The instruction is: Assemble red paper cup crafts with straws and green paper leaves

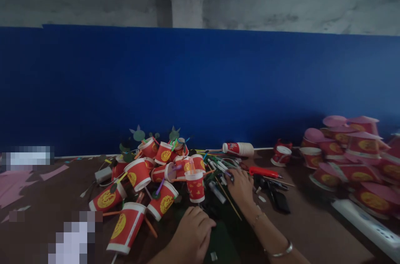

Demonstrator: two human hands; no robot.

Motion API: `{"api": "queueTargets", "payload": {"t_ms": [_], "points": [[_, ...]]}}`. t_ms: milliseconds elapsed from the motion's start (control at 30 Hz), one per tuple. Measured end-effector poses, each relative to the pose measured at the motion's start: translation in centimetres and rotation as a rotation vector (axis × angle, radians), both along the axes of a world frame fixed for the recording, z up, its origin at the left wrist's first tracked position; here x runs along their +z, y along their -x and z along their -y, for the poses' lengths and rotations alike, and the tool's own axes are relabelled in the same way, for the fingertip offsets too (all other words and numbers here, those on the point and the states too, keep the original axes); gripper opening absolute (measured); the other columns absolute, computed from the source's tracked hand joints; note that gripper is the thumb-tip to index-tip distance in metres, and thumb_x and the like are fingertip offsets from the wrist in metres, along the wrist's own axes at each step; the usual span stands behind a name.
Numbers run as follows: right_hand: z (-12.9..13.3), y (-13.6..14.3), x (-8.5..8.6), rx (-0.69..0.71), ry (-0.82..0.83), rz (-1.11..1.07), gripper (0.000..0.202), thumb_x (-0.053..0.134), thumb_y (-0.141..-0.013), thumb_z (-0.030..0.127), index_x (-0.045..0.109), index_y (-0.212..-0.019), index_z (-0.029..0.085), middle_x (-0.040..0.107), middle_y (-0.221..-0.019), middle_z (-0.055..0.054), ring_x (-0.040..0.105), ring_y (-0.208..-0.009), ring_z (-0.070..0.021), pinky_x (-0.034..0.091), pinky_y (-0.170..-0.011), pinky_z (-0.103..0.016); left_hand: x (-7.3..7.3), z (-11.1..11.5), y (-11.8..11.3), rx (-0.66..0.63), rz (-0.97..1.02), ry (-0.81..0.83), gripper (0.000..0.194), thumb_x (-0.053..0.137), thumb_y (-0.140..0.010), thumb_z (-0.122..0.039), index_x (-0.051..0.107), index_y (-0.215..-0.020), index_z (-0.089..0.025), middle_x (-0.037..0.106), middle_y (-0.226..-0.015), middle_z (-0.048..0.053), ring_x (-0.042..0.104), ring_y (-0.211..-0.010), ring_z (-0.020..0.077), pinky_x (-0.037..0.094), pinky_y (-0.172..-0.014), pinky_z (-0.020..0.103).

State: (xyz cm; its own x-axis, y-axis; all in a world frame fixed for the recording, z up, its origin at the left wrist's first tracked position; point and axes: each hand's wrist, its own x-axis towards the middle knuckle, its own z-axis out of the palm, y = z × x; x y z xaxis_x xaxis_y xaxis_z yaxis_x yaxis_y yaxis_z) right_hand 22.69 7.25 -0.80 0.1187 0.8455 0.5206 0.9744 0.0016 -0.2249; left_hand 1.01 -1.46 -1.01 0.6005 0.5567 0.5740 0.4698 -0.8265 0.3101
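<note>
My left hand [194, 230] is low in the middle, its fingers curled together beside a small dark item [204, 207]; what they hold, if anything, is hidden. Further forward, my right hand [240, 187] reaches into a heap of pens and thin sticks. Its fingers bend down around a small dark purple thing [230, 177] that I cannot make out. Just in front of my left hand, a red paper cup [196, 189] with orange straws stands upright. A clear tube [217, 193] and a thin wooden stick [229, 199] lie between my hands.
Several red cups with straws [137, 174] pile up on the left. Cups with pink paper tops [364, 147] are heaped right, behind a white power strip [368, 226]. Stacked cups [238, 149] lie by the blue panel [200, 89]. A red tool [265, 171] lies right.
</note>
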Motion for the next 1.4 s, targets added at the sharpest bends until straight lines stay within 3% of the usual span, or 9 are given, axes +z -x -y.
{"api": "queueTargets", "payload": {"t_ms": [300, 400, 567, 700, 833, 1000, 1133, 1400], "points": [[-0.9, -1.0, -0.6, 0.092, -0.282, -0.290, 0.032, 0.040, -0.088, 0.035, 0.067, -0.090, 0.018, 0.071, -0.093, -0.010, 0.059, -0.092, -0.0269, 0.036, -0.081, -0.038, 0.3, 0.1, 0.0, -0.013, 0.012, 0.012, 0.023, 0.045, -0.080, -0.005, 0.056, -0.096, -0.018, 0.064, -0.084, 0.005, 0.052, -0.076, 0.0191, 0.038, -0.069, 0.032], [-0.8, -1.0, -0.5, 0.195, -0.238, -0.309, 0.028, 0.043, -0.086, 0.034, 0.066, -0.085, 0.018, 0.071, -0.088, -0.009, 0.060, -0.087, -0.0246, 0.037, -0.081, -0.037, 0.4, 0.1, 0.1, -0.012, 0.004, 0.021, 0.024, 0.044, -0.080, -0.005, 0.056, -0.097, -0.018, 0.064, -0.085, 0.005, 0.052, -0.077, 0.0191, 0.039, -0.070, 0.032], [-0.7, -0.3, -0.8, 0.302, -0.117, -0.264, 0.015, 0.049, -0.078, 0.026, 0.062, -0.082, 0.019, 0.064, -0.061, 0.000, 0.059, -0.062, -0.0188, 0.038, -0.072, -0.034, 0.4, 0.2, 0.1, -0.011, -0.006, 0.031, 0.023, 0.045, -0.082, -0.006, 0.056, -0.097, -0.018, 0.064, -0.084, 0.006, 0.053, -0.077, 0.0190, 0.039, -0.069, 0.031], [-0.8, -0.1, -1.0, 0.364, -0.063, -0.230, 0.018, 0.052, -0.076, 0.026, 0.060, -0.090, 0.018, 0.058, -0.055, 0.003, 0.058, -0.062, -0.0184, 0.039, -0.073, -0.033, 0.2, 0.3, 0.2, -0.005, -0.023, 0.035, 0.023, 0.045, -0.081, -0.005, 0.056, -0.097, -0.018, 0.064, -0.084, 0.006, 0.053, -0.077, 0.0192, 0.039, -0.070, 0.031], [-1.0, -0.6, -1.0, 0.228, -0.119, -0.207, 0.022, 0.047, -0.082, 0.029, 0.060, -0.094, 0.016, 0.065, -0.076, -0.006, 0.059, -0.077, -0.0231, 0.039, -0.075, -0.036, 0.3, 0.4, 0.2, -0.004, -0.018, 0.043, 0.023, 0.045, -0.082, -0.006, 0.057, -0.098, -0.018, 0.065, -0.085, 0.006, 0.052, -0.077, 0.0190, 0.040, -0.069, 0.031], [-1.2, -1.4, -1.4, -0.018, -0.090, -0.080, 0.026, 0.043, -0.081, 0.017, 0.063, -0.096, 0.020, 0.066, -0.099, -0.010, 0.056, -0.094, -0.0267, 0.038, -0.077, -0.038, 0.4, 0.3, 0.2, -0.012, -0.017, 0.042, 0.024, 0.043, -0.082, -0.006, 0.057, -0.098, -0.017, 0.065, -0.086, 0.006, 0.052, -0.077, 0.0187, 0.040, -0.069, 0.031], [-1.4, -1.6, -2.1, 0.009, -0.043, -0.025, 0.028, 0.045, -0.078, 0.012, 0.065, -0.097, 0.020, 0.069, -0.095, -0.009, 0.059, -0.094, -0.0267, 0.040, -0.078, -0.039, 0.2, 0.2, 0.1, -0.002, -0.010, 0.035, 0.024, 0.043, -0.082, -0.006, 0.057, -0.097, -0.018, 0.064, -0.084, 0.005, 0.052, -0.077, 0.0186, 0.040, -0.070, 0.031], [-1.9, -1.8, -2.6, 0.061, -0.116, -0.030, 0.036, 0.034, -0.089, 0.018, 0.060, -0.113, 0.014, 0.066, -0.104, -0.015, 0.057, -0.101, -0.0273, 0.043, -0.087, -0.043, 0.4, 0.4, 0.1, -0.009, -0.041, 0.053, 0.022, 0.045, -0.082, -0.008, 0.056, -0.098, -0.018, 0.064, -0.086, 0.005, 0.052, -0.078, 0.0186, 0.040, -0.070, 0.031]]}}
